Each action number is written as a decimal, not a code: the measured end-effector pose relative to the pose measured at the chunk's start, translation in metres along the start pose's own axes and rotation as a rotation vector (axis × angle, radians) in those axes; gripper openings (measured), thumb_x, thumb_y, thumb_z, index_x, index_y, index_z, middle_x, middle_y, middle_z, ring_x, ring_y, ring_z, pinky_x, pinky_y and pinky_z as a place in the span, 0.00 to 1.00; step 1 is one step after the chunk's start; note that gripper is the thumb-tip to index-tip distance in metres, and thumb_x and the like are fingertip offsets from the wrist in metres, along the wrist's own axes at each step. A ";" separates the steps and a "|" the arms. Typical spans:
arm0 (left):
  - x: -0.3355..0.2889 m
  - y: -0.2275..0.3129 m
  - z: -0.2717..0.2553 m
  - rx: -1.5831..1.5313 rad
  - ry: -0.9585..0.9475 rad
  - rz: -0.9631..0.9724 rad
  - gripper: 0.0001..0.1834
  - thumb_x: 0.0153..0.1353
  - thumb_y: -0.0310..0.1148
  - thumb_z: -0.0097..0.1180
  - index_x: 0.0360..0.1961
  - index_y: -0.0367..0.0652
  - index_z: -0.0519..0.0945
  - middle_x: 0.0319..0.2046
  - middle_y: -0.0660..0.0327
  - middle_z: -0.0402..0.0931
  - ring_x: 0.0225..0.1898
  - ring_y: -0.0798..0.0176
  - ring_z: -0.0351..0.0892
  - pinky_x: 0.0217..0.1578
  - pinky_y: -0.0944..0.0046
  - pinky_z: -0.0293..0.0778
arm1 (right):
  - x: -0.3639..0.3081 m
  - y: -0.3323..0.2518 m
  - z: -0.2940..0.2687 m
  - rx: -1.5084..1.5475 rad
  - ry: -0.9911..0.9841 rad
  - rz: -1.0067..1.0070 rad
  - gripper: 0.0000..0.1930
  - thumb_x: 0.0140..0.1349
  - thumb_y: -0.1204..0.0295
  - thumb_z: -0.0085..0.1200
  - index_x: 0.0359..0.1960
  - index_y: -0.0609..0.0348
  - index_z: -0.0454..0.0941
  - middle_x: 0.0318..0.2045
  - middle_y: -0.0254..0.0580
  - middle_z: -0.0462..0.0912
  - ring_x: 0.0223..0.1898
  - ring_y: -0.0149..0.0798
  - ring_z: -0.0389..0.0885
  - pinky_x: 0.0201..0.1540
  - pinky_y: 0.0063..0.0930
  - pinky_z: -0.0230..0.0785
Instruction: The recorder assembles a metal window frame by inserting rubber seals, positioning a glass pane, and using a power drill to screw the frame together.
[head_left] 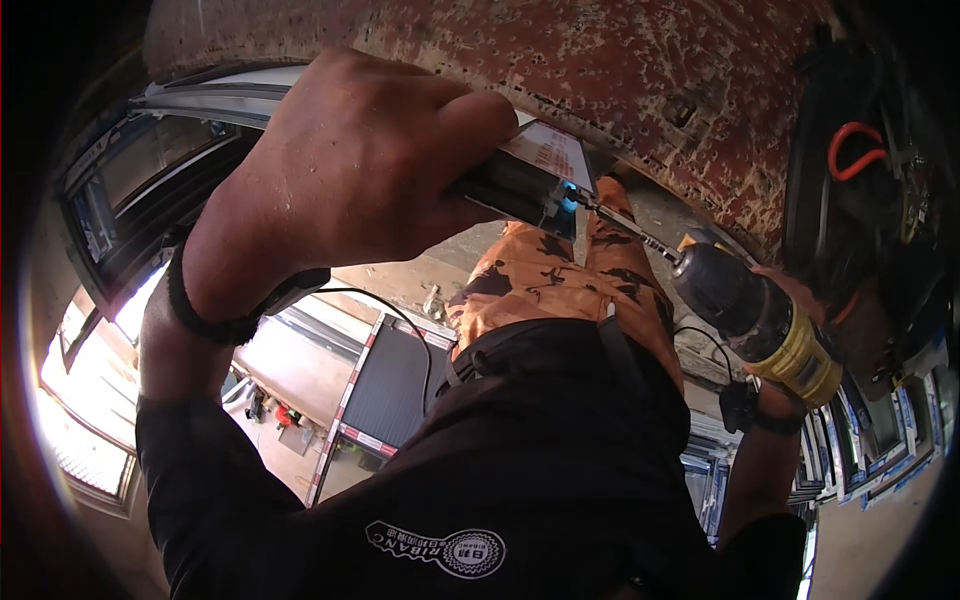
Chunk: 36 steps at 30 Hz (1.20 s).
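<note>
My left hand (370,165) is closed around a dark metal frame profile (520,185), holding its cut end toward the right. Printed film covers the pale top face of this profile. In my right hand is a yellow and black power drill (745,310), and much of that right hand (800,296) is hidden behind the tool. The long drill bit (640,232) reaches up and left to the profile's end, where a blue light spot shows. Whether its tip touches the metal or enters a hole, I cannot tell.
A worn, pitted reddish-brown surface (640,60) spans the top. Frames (100,200) stand at the left, and more frames (890,430) lean at the right. A black bag (825,190) with a red hook-shaped item hangs at right. Below lies a grey ribbed panel (385,380).
</note>
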<state>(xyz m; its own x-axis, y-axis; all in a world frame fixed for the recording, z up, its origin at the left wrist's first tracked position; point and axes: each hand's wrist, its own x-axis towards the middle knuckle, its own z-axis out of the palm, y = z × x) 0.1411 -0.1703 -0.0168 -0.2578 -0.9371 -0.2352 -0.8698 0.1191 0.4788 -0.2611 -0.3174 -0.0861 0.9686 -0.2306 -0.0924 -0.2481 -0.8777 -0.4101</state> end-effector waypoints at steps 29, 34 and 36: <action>0.002 0.001 0.005 0.030 0.046 -0.018 0.19 0.37 0.29 0.69 0.35 0.41 0.78 0.22 0.57 0.76 0.24 0.50 0.78 0.26 0.55 0.73 | 0.008 -0.006 0.037 0.620 0.118 -0.093 0.41 0.50 0.74 0.71 0.65 0.60 0.61 0.56 0.47 0.76 0.57 0.41 0.77 0.58 0.38 0.73; 0.005 0.007 -0.002 0.086 0.007 -0.037 0.19 0.40 0.32 0.69 0.36 0.43 0.78 0.23 0.59 0.77 0.25 0.51 0.81 0.27 0.55 0.75 | 0.020 -0.007 0.035 1.119 0.280 -0.183 0.40 0.55 0.77 0.68 0.67 0.63 0.57 0.62 0.55 0.70 0.64 0.46 0.71 0.62 0.39 0.70; 0.002 0.007 -0.001 0.094 0.003 -0.061 0.19 0.42 0.34 0.71 0.35 0.45 0.77 0.24 0.60 0.79 0.26 0.53 0.82 0.27 0.56 0.76 | 0.015 -0.007 0.049 1.266 0.079 0.031 0.42 0.52 0.76 0.71 0.66 0.64 0.56 0.63 0.53 0.69 0.64 0.44 0.71 0.62 0.36 0.69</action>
<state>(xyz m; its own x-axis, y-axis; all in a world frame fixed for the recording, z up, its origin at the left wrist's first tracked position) 0.1345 -0.1715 -0.0130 -0.2017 -0.9446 -0.2590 -0.9195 0.0915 0.3824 -0.2446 -0.2946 -0.1289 0.9482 -0.3070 -0.0814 -0.0421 0.1324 -0.9903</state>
